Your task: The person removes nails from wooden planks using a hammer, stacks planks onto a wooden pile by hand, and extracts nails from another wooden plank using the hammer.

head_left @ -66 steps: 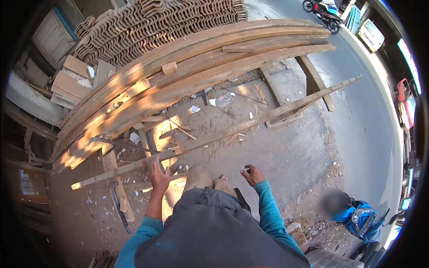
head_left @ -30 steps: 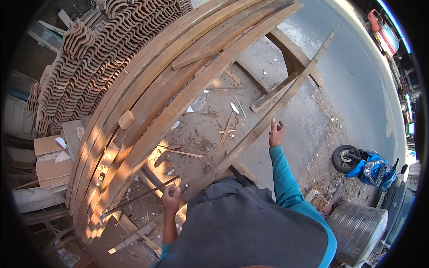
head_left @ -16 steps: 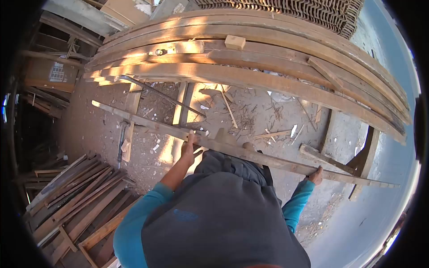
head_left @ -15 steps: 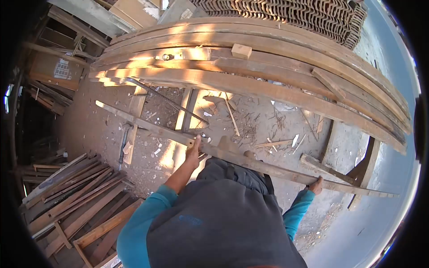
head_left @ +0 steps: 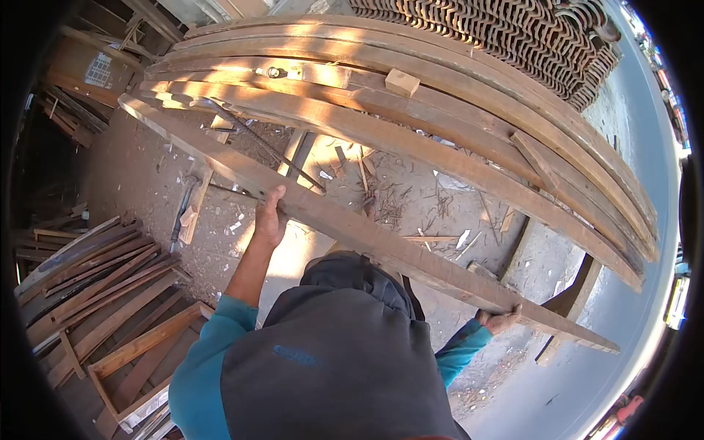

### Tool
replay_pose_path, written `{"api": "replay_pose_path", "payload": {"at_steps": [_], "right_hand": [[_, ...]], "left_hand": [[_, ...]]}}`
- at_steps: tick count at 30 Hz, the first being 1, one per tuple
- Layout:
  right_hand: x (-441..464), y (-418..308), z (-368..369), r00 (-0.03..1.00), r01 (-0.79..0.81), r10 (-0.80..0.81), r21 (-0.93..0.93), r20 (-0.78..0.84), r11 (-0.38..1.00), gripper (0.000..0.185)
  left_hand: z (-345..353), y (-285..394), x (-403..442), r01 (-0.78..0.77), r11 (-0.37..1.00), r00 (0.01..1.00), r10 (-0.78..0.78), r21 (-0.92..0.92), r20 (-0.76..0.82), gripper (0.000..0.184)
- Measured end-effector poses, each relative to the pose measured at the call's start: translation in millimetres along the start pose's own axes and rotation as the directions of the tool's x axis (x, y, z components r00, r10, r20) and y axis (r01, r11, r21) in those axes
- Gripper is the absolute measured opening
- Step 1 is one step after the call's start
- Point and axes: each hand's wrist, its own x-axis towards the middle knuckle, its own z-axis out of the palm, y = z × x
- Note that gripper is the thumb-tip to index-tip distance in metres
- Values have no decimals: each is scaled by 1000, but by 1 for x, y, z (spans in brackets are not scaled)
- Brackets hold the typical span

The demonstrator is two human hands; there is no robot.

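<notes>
A long wooden beam [head_left: 367, 238] spans the view from upper left to lower right, raised in front of my body. My left hand [head_left: 271, 218] grips its near edge left of the middle, thumb on top and fingers hidden beneath. Nearer the beam's right end, my right hand [head_left: 501, 320] holds it from below. Behind it lie several long beams [head_left: 411, 143] side by side on wooden supports. A small wood block [head_left: 402, 83] and a short wood piece [head_left: 534, 160] rest on them. A dark metal bar [head_left: 264, 141] leans near their left part.
Stacked roof tiles [head_left: 506, 44] stand at the back. Loose planks [head_left: 110, 293] and a wooden frame [head_left: 139, 350] lie at lower left. A metal clamp [head_left: 183, 209] is by a plank on the littered ground [head_left: 220, 257]. The road [head_left: 623, 220] runs along the right.
My hands first hovered apart, then took hold of the long beam. Since half a second ago the beam has risen closer to me, its left end swinging up towards the other beams.
</notes>
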Motion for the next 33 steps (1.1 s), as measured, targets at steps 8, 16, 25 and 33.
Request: {"api": "replay_pose_path", "payload": {"at_steps": [8,16,25,33], "right_hand": [[-46,10,105,978,-41,18,106,210,993,64],[-44,32,229,955,-39,-13,171,296,984,69],[-25,83,365,917,-77,8,158,398,985,60],[12,136,459,889,-215,110,194,444,957,60]], "left_hand": [[16,60,64,-124,984,991,117,-126,-65,38],[53,108,159,-210,949,976,218,-236,7,42],[97,149,300,-131,973,989,141,-188,40,51],[100,187,405,-205,975,965,216,-84,148,46]]}}
